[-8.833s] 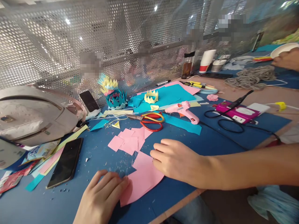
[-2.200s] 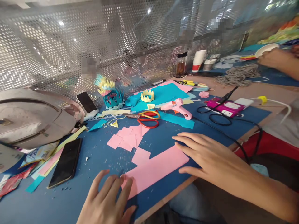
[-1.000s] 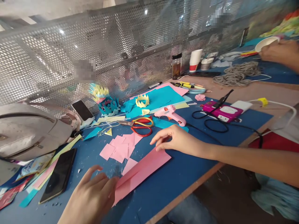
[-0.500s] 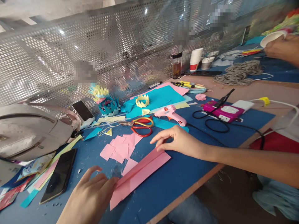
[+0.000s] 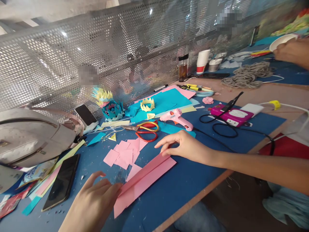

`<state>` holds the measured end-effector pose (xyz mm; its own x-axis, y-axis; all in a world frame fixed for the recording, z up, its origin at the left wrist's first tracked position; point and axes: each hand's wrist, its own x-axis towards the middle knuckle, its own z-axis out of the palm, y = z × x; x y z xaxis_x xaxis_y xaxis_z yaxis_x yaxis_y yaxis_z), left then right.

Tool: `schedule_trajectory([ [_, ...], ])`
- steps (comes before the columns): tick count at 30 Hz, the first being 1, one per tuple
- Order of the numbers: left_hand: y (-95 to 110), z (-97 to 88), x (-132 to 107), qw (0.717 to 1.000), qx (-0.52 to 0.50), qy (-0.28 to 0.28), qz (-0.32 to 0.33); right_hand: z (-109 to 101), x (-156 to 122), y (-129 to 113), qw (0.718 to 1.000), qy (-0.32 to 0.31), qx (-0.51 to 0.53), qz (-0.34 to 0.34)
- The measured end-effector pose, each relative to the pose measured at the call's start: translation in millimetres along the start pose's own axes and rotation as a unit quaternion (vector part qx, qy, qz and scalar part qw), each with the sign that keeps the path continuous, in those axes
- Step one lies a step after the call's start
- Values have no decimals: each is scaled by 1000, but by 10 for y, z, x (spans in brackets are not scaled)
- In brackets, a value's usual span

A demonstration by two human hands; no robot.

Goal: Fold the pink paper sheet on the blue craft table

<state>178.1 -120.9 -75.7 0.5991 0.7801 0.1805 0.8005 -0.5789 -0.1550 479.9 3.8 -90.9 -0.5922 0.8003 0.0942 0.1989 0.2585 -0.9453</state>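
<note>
A strip of pink paper [image 5: 147, 185] with a lengthwise fold lies slantwise on the blue table mat, its far edge raised. My left hand [image 5: 93, 201] grips its near-left end; the thumb shows at the fold and some fingertips are hidden. At the far-right end my right hand [image 5: 185, 148] pinches the raised edge between thumb and fingers. Just beyond the strip, several pink paper squares [image 5: 124, 153] overlap in a loose pile. Scissors [image 5: 145, 129] with red and yellow handles lie behind them, beside a pink glue gun [image 5: 177, 119].
A yellow paper crown shape [image 5: 147, 104] rests on blue sheets [image 5: 171, 98]. Black phone [image 5: 61, 182] and backpack [image 5: 36, 135] are at left. A purple power strip [image 5: 231, 115] with looping cables lies right. Another person's hand [image 5: 288, 50] holds a white bowl-like object at far right.
My hands and the pink strip have stayed almost in place. The other person's hand and the white object have shifted slightly at the far right.
</note>
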Motion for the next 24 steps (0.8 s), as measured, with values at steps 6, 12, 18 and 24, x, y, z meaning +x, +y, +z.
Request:
schedule_trajectory([
  [6,-6,-8,9,1000,9,4,3,-14,-1,4,1000,0,-23,-16],
  [12,-9,31,-9,1000,8,-3,5,-34,57,-89,964,-56,-231,-116],
  [18,11,11,-1,1000,17,-14,-7,91,142,-210,897,-119,-391,-170],
  [24,67,-52,64,998,1,-56,-33,182,224,-311,863,-145,-463,-143],
])
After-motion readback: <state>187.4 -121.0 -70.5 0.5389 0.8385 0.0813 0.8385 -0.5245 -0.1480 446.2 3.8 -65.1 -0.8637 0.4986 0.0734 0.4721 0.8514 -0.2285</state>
